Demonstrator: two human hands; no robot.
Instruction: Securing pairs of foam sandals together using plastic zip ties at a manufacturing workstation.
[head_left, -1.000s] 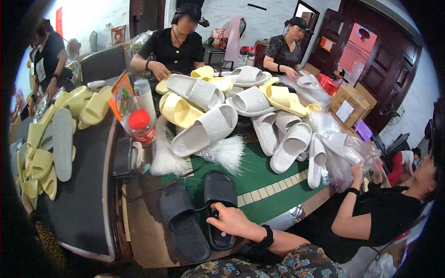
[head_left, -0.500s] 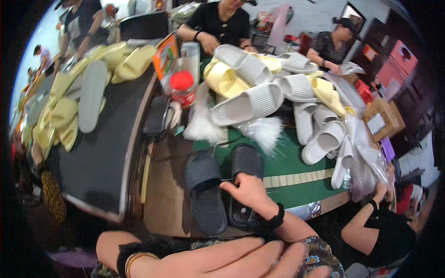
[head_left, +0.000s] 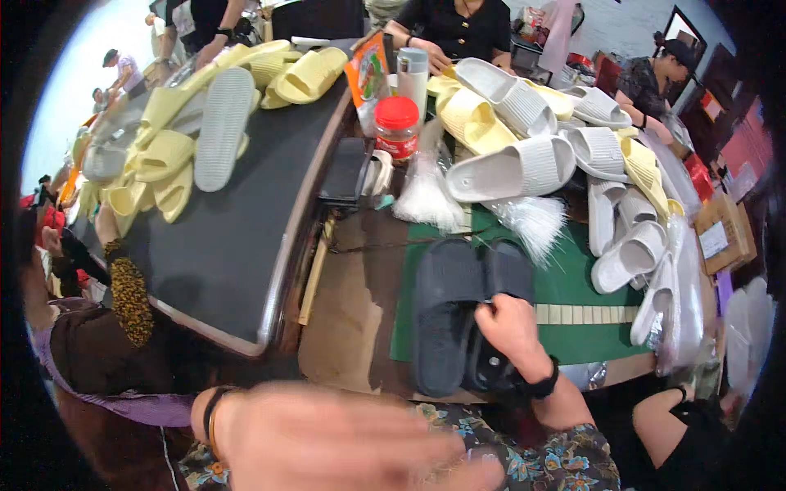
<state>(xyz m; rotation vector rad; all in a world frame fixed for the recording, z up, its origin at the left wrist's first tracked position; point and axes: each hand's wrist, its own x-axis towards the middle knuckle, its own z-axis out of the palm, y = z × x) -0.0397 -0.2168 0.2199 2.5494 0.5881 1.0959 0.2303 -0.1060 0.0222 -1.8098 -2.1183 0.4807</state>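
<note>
Black slippers point(head_left: 444, 335) have drawn together, now overlapping as one pair — left hand point(head_left: 327, 434) open, apart from the curled right hand point(head_left: 512, 327), whose grip I cannot tell.

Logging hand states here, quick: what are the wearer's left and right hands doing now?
Left hand: open, fingers extended, blurred; nothing visibly held.
Right hand: closed, over the black slippers; what it grips cannot be told.
</note>
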